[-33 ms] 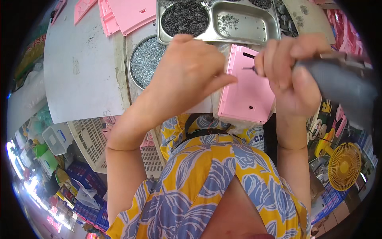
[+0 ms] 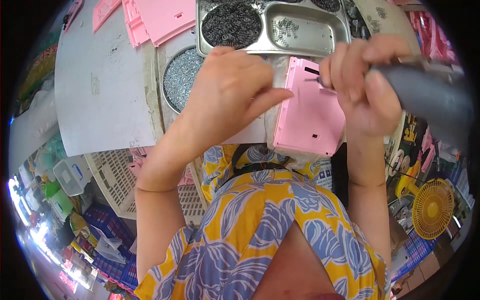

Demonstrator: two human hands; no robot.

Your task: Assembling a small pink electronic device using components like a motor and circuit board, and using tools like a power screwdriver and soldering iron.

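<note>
My right hand (image 2: 361,82) is wrapped round a dark grey power screwdriver (image 2: 425,90), blurred by motion. Its thin bit (image 2: 311,80) points left above a flat pink plastic panel (image 2: 315,112) with a dark slot and a small square hole. The panel lies on clear plastic at the table's front edge. Over the right side of a round metal dish of small silver screws (image 2: 181,77) hangs my left hand (image 2: 232,87), its back toward me. Its fingers are curled under and the thumb stretches right; whatever they hold is hidden.
A metal tray (image 2: 305,50) at the back holds dark springs (image 2: 232,22), with a few loose ones in its right compartment. More pink panels (image 2: 167,20) lie at the back left. Below the table stand a cream plastic basket (image 2: 112,182) and, on the right, a yellow fan (image 2: 433,209).
My left hand has shifted slightly left, away from the pink panel. My right hand and the screwdriver have risen a little toward the tray.
</note>
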